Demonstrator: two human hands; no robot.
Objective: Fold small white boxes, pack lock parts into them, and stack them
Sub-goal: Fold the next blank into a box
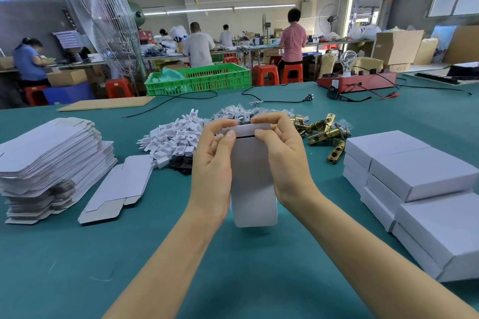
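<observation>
Both my hands hold a small white box [252, 184] upright above the green table [181, 254]. My left hand [216, 160] grips its left side, thumb at the top edge. My right hand [281, 153] grips the right side, fingers curled over the top flap. A dark gap shows under that flap. Behind lie a pile of white plastic parts [173, 137], bagged small parts [241, 114] and brass latches [324, 132]. Flat box blanks [51, 158] are stacked at the left, one loose blank [119, 189] beside them. Closed white boxes [420, 189] are stacked at the right.
Black plates [181, 164] lie by the white parts. A cardboard sheet [106, 104], a green crate [197, 79], black cables [277, 100] and a red tester with a bulb [357, 80] stand at the table's far side. Other people work at benches beyond.
</observation>
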